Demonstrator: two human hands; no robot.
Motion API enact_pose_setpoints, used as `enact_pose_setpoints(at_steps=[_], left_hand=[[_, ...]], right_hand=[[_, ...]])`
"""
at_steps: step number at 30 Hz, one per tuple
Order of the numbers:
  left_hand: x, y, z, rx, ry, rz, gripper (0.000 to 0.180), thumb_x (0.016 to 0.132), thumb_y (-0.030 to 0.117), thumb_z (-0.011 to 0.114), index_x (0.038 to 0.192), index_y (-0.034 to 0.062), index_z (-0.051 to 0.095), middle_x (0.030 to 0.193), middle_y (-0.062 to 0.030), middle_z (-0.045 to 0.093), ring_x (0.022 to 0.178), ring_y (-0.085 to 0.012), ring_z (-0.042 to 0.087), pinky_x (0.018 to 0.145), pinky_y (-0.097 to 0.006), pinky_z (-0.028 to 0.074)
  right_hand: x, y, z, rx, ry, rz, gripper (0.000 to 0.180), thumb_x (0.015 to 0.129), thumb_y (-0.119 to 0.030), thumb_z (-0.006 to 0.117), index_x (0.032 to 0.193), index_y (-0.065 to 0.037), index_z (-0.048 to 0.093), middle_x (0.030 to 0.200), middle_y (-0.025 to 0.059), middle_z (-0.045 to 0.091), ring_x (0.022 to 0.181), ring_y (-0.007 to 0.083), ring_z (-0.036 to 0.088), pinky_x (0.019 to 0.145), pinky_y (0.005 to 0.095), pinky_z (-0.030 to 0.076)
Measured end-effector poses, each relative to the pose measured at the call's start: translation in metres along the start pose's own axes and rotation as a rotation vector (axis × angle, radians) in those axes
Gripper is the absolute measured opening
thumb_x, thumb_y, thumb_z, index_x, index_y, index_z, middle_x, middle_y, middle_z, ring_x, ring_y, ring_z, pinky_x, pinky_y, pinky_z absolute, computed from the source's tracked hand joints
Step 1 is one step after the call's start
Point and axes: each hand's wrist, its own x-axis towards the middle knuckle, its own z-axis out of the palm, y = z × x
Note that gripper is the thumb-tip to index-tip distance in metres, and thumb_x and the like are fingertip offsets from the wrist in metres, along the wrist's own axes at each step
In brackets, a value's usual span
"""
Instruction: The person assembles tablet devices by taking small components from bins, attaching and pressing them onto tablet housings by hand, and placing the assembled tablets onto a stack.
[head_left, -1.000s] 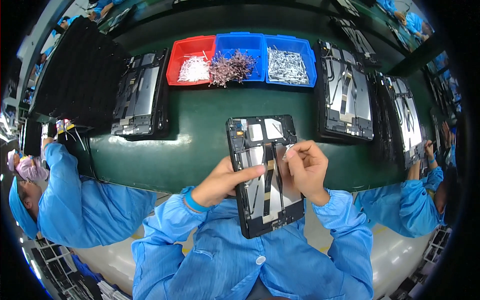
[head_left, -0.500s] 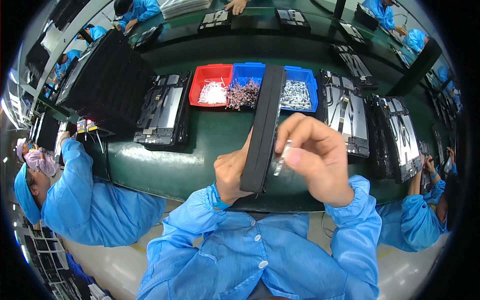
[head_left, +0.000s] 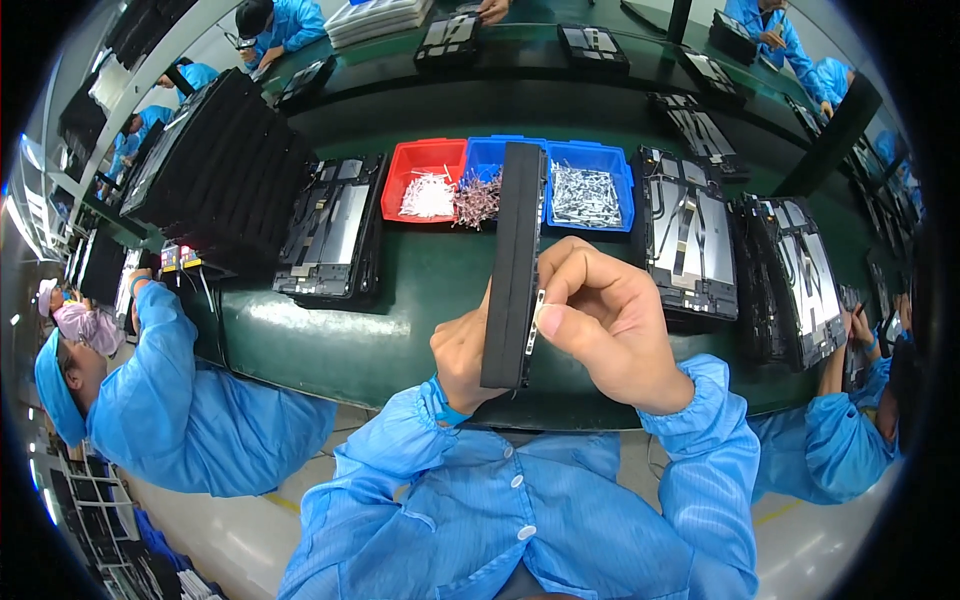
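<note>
My left hand is wrapped round a thick black slab-shaped device, held on edge over the bench with its dark narrow side towards me. Most of those fingers are hidden behind it. Between the thumb and forefinger of my right hand is a small thin silvery strip, pressed up to the right side of the device near its lower end. Beyond the device stand a red bin of small white parts, a blue bin of pinkish wire-like pieces and another blue bin of small silvery parts.
Opened flat devices lie stacked left and right on the green bench. A tall black stack rises at far left, and a leaning row stands at right. Co-workers in blue sit on both sides and across.
My right hand has moved left and slightly down, bringing the strip from beside the device up to its edge. The device has turned a little more upright.
</note>
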Motion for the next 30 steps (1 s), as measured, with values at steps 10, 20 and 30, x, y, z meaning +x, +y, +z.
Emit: enact_pose_setpoints(at_steps=[10,20,30], left_hand=[[-0.0012,0.0061,-0.0048,0.077,-0.064,-0.013,0.051,0.069,0.001,0.073,0.118,-0.0092,0.064,0.113,-0.0276,0.067,0.059,-0.0213,0.069,0.051,-0.029,0.053],[-0.0006,0.0057,-0.0010,0.077,-0.068,-0.016,0.054,0.072,0.003,0.074,0.122,-0.0141,0.060,0.094,-0.0221,0.072,0.054,-0.0201,0.066,0.048,-0.030,0.050],[0.0009,0.0085,0.0006,0.076,-0.046,-0.029,0.059,0.075,0.006,0.076,0.126,-0.0168,0.056,0.074,-0.0153,0.069,0.050,-0.0182,0.064,0.046,-0.029,0.049]], right_hand=[[-0.0021,-0.0004,-0.0019,-0.013,-0.010,0.014,0.007,0.087,0.001,0.066,0.084,0.002,0.059,0.097,0.0078,0.053,0.088,0.0109,0.053,0.079,0.0250,0.045],[-0.0030,-0.0001,-0.0053,-0.006,0.004,0.050,0.007,0.085,0.001,0.064,0.080,0.002,0.059,0.095,0.0072,0.053,0.086,0.0094,0.053,0.076,0.0240,0.045],[-0.0025,-0.0050,-0.0046,0.169,0.077,0.217,0.007,0.085,-0.001,0.062,0.090,0.001,0.057,0.090,0.0051,0.059,0.084,0.0087,0.056,0.078,0.0256,0.048]])
